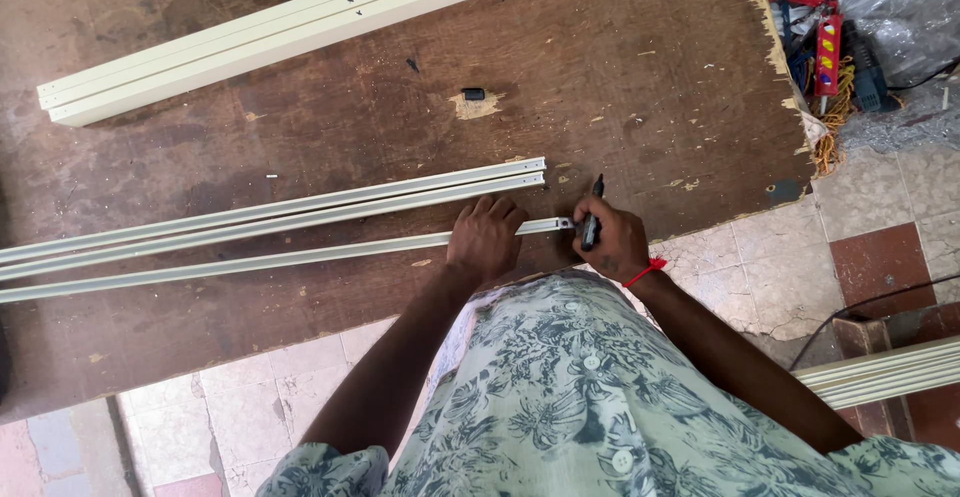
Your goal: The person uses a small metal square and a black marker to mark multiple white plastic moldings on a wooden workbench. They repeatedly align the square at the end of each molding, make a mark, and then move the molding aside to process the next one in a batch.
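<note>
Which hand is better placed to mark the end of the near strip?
Right. The right hand already grips the black marker at the end of the near strip, while the left hand lies flat on the strip, pinning it down.

Soft, even daylight fills the scene, neither harsh nor dim. The dark wooden board (330, 137) takes a dull, pale sheen toward the upper left of the frame. Shadows are faint: a thin one runs under the cream strips (270, 207), and a soft one sits beneath the two hands at centre. The crumpled plastic sheet (900, 7) in the upper right glints. Focus holds sharp across the frame, with slight bending of straight lines near the edges.
</note>
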